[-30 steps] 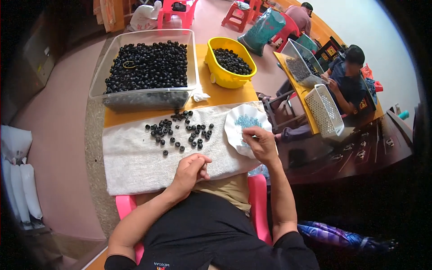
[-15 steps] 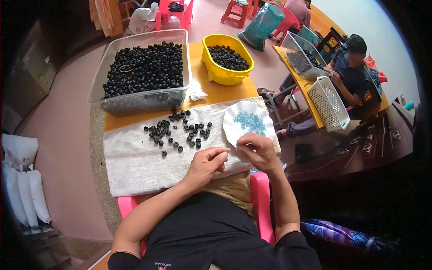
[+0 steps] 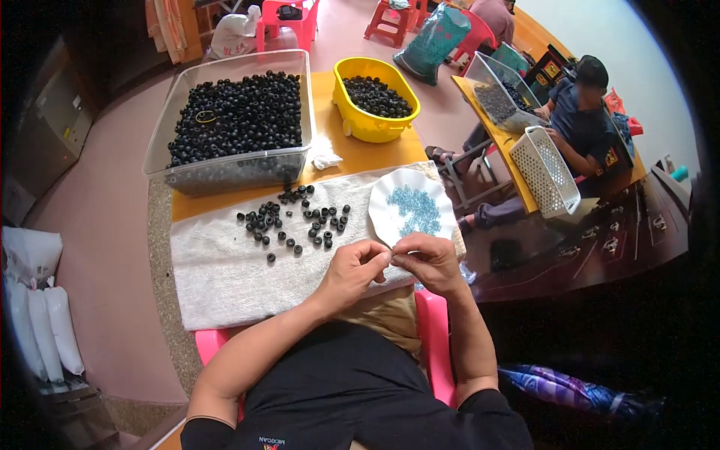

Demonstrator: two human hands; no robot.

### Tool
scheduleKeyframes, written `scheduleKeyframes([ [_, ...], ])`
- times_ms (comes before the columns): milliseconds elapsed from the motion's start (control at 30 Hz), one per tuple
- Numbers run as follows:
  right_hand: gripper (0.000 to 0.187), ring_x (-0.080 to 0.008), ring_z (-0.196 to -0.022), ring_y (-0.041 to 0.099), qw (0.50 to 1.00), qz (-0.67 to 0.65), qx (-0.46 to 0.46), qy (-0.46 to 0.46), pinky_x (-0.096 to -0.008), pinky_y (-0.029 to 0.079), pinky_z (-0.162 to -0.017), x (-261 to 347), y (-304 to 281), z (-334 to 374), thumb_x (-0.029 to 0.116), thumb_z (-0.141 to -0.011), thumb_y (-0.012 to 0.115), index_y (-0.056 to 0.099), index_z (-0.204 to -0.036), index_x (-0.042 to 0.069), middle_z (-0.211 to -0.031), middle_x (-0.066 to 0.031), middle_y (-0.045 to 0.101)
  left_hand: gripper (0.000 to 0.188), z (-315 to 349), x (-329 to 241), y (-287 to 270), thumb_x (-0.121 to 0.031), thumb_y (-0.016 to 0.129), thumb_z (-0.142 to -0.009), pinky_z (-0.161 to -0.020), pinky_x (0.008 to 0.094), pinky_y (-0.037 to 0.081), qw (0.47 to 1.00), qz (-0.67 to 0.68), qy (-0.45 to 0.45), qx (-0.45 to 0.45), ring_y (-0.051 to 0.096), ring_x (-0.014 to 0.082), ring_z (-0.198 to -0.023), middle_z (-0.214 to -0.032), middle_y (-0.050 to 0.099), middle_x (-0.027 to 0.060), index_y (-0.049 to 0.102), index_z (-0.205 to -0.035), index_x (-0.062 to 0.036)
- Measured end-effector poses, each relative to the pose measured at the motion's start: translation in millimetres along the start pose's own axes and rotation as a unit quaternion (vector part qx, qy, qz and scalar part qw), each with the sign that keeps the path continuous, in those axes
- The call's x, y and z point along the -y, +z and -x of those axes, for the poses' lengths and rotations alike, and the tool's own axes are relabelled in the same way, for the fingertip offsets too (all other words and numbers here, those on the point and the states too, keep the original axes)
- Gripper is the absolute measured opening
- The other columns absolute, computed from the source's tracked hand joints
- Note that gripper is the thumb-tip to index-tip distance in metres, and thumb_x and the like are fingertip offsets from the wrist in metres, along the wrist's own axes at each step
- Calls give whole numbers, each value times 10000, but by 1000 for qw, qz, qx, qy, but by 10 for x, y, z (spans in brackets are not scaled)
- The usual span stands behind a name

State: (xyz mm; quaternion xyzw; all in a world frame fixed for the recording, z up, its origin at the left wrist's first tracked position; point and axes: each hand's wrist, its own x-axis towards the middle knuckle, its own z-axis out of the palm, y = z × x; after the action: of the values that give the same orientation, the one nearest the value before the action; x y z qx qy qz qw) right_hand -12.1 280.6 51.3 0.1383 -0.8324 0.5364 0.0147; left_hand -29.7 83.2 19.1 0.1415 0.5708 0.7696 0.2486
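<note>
My left hand (image 3: 355, 273) and my right hand (image 3: 433, 264) meet fingertip to fingertip over the near edge of a pale cloth (image 3: 232, 289). Both are closed in a pinch, and whatever sits between the fingertips is too small to make out. Just beyond my right hand lies a white wavy-rimmed plate (image 3: 382, 196) with small clear-blue beads (image 3: 418, 211) on it. Loose black round pieces with holes, like large beads (image 3: 264, 217), are scattered on the cloth to the left of the plate.
Behind the cloth stand a clear plastic bin (image 3: 232, 166) and a yellow tub (image 3: 375, 129), both filled with black pieces. A crumpled white tissue (image 3: 324, 154) lies between them. At right, a person (image 3: 581, 120) works at another table beside a white perforated basket (image 3: 546, 172).
My right hand has moved down and left from the plate's near edge to meet my left hand. The left hand has shifted slightly toward it. The view has moved a little.
</note>
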Motion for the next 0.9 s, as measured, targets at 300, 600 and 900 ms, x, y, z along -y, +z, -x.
scheduleKeyframes([
  [300, 117, -193, -775, 680, 999, 12, 5, 36, -304, 537, -698, -40, -4, 4, 99, -835, 729, 701, -920, 23, -862, -104, 700, 242, -49, 8, -11, -235, 605, -975, -623, 225, 501, 999, -43, 11, 0, 616, 92, -709, -845, 621, 18, 629, -990, 5],
  [600, 116, -216, -772, 676, 991, 49, -47, -114, -303, 541, -693, -24, -50, -52, 27, -811, 731, 661, -901, 5, -904, -117, 687, 205, -162, 42, 11, -197, 610, -965, -614, 228, 509, 1000, -4, -9, -15, 604, 92, -663, -801, 615, 18, 632, -957, 6],
  [900, 127, -181, -759, 655, 957, 225, -106, -148, -281, 517, -666, -111, -188, -100, -56, -809, 697, 649, -920, -16, -855, -106, 665, 201, -280, -11, 32, -176, 624, -926, -645, 283, 519, 975, -202, 41, -83, 635, 142, -677, -782, 672, 83, 664, -936, 20],
])
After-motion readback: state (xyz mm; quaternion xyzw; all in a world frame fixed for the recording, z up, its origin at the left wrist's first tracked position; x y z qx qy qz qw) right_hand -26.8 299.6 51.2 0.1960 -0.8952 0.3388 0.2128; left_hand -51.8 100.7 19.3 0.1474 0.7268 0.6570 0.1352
